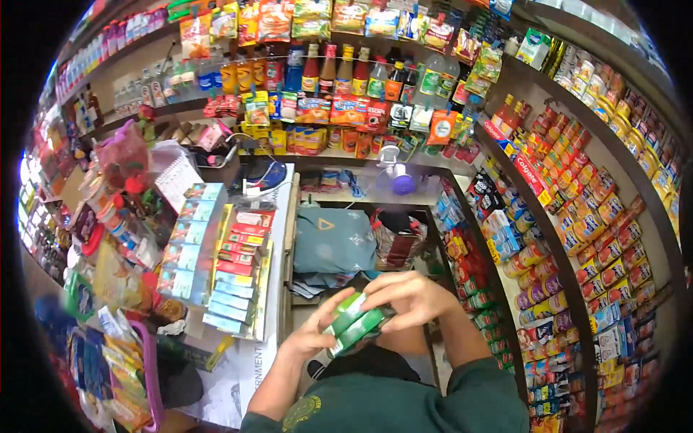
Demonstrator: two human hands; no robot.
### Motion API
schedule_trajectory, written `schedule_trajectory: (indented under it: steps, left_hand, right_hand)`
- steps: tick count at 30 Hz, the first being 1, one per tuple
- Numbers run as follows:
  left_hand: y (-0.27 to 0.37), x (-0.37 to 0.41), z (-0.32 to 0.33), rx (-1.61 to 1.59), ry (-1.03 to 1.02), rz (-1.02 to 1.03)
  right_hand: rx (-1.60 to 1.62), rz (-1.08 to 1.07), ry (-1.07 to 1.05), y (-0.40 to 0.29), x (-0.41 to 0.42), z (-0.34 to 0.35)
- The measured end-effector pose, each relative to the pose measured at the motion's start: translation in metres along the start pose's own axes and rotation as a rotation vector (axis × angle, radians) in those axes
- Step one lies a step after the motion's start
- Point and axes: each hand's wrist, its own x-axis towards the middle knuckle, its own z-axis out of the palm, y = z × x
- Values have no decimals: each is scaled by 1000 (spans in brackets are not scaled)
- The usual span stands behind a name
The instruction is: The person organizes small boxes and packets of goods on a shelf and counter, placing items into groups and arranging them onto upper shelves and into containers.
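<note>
In front of my torso, two small green-and-white cartons (357, 331) lie side by side between my hands. My left hand (314, 331) grips their left end, with the thumb below and the fingers along the upper edge. From the right, my right hand (414, 300) bends over the top, its fingertips on the cartons' upper and right side. Something dark beneath the right fingers is mostly hidden. To the left on the counter, a tray holds rows of small red packs (242, 249) and light-blue packs (230, 303). Stacked pale-blue boxes (189, 249) stand beside it.
Shelves of canned goods (590, 216) curve along the right. Sauce bottles (330, 70) and hanging sachets line the back. A small purple-and-white fan (398, 178) sits before me, above a grey-blue patterned cloth bundle (335, 238). A purple-rimmed basket (149, 373) is at lower left.
</note>
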Motion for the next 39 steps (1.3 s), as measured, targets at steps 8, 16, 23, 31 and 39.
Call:
schedule_trajectory:
  steps: [8, 16, 23, 31, 39]
  left_hand:
    - [-2, 85, -73, -51, 247, 263]
    - [99, 207, -62, 265, 490, 307]
    - [145, 294, -40, 153, 483, 133]
    - [208, 414, 3, -288, 305, 78]
    - [257, 469, -14, -389, 454, 119]
  right_hand:
    - [-142, 6, 857, 54, -24, -127]
    - [-102, -83, 1270, 80, 22, -352]
    - [62, 152, 1382, 106, 55, -463]
    - [-375, 9, 838, 123, 99, -410]
    - [-685, -234, 437, 121, 146, -404]
